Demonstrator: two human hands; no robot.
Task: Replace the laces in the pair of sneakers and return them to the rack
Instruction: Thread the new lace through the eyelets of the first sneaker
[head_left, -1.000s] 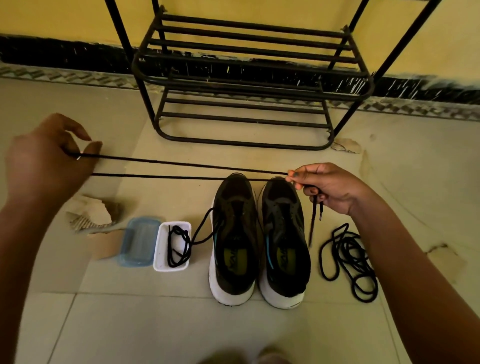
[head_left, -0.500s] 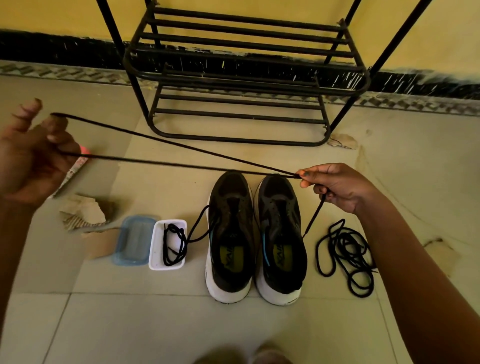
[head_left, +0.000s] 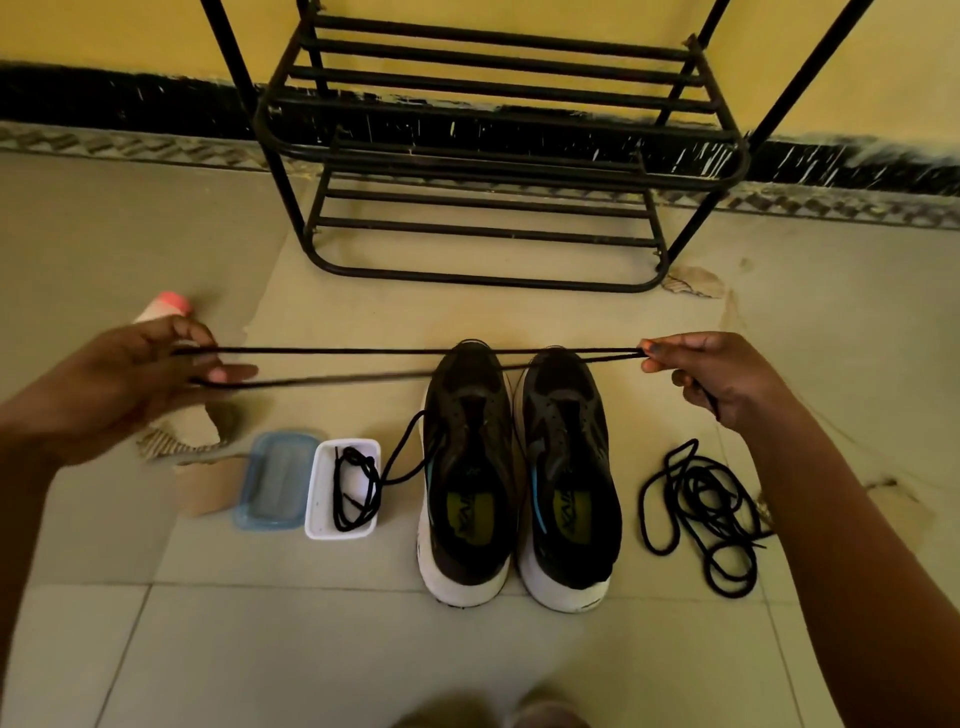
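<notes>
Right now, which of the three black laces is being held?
The stretched lace, doubled between left hand and right hand. The tub lace trails from the white tub; the coiled lace lies on the floor.

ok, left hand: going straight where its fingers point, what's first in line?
Left hand points along the stretched lace toward the right hand. First in line looks like the toe of the nearer sneaker, but the hand may sit higher and pass over it.

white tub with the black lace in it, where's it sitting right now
In the head view the white tub sits on the floor left of centre, between the blue lid on its left and the left sneaker on its right.
</notes>
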